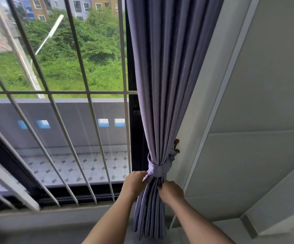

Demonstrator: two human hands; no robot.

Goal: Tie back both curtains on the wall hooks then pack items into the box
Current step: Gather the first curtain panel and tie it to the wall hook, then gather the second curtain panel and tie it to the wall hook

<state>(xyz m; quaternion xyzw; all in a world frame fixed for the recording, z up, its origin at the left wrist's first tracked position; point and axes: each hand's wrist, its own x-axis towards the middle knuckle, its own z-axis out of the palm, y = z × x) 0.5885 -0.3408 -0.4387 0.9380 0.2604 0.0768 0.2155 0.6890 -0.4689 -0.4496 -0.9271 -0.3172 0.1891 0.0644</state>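
Both hands are closed on purple fabric at the gathered waist of the curtain. From where I stand, the left hand pinches the loose end of the tie-back band just at the left of the wrap, fingers curled and thumb side toward the cloth. The right hand sits slightly lower, on the other side, its fingertips pressed into the folds just below the band, gripping the pleats there.

That curtain hangs at the right edge of the window, drawn into a tight bunch against the white wall. The band, of the same purple cloth, circles the bunch once and runs up to the right to a small brown wall hook, where a bit of it is caught. Above the band the folds fan out wide; below it they fall in a narrow column down toward the floor, between the two forearms.

To the left, pale metal window bars slant across the glass, with a dark frame beside the curtain. Beyond them lie a tiled balcony floor, a grey parapet with small square openings, thick green bushes, and apartment blocks at the top. The box is not in sight from this angle.
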